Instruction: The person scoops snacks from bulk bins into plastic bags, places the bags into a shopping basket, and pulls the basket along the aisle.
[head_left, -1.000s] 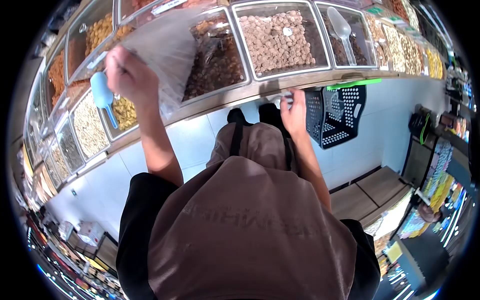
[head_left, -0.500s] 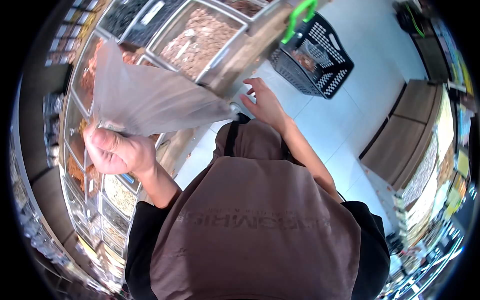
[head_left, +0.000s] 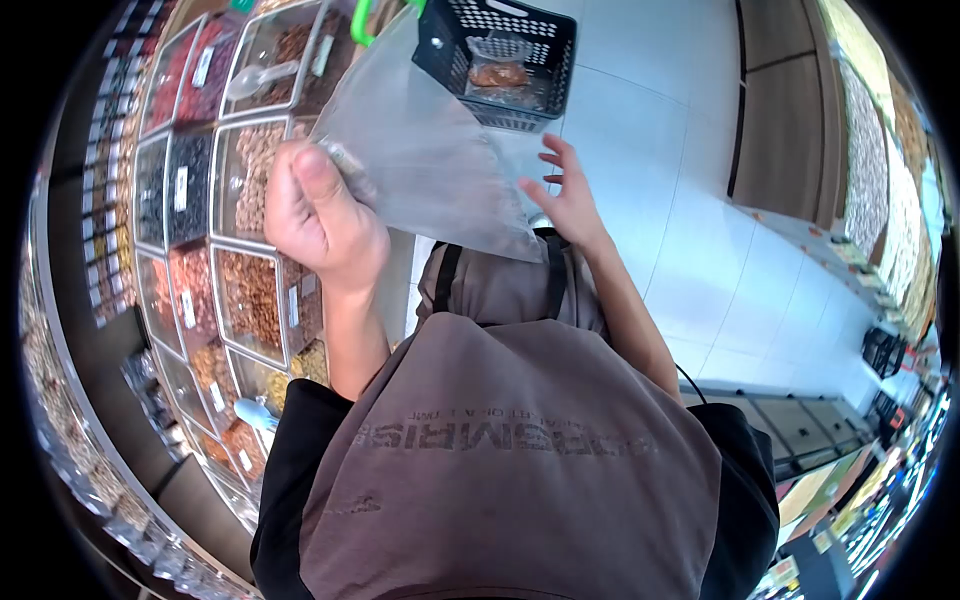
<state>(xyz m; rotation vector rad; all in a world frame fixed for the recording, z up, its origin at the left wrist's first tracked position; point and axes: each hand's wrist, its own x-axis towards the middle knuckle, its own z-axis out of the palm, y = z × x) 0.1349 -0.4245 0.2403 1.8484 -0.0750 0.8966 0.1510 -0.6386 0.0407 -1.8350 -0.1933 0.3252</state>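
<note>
My left hand (head_left: 325,215) is closed round the gathered end of a clear plastic bag (head_left: 420,140), which spreads out to the right at chest height. What the bag holds, if anything, near my fist is hidden. My right hand (head_left: 565,195) is held over the floor to the right of the bag, fingers apart and holding nothing. Beyond both hands stands a black basket (head_left: 566,65) with a green handle (head_left: 362,22). A clear packet with brown contents (head_left: 498,76) lies in the basket.
Lidded bins of dried foods (head_left: 250,290) line the left side. A clear scoop (head_left: 262,78) rests on one lid and a blue scoop (head_left: 256,413) lies lower down. A brown cabinet (head_left: 790,110) stands at the right on the pale tiled floor (head_left: 700,270).
The view has turned to the right. My left hand has carried the bag away from over the bins and up towards the basket. My right hand stays open in front of me.
</note>
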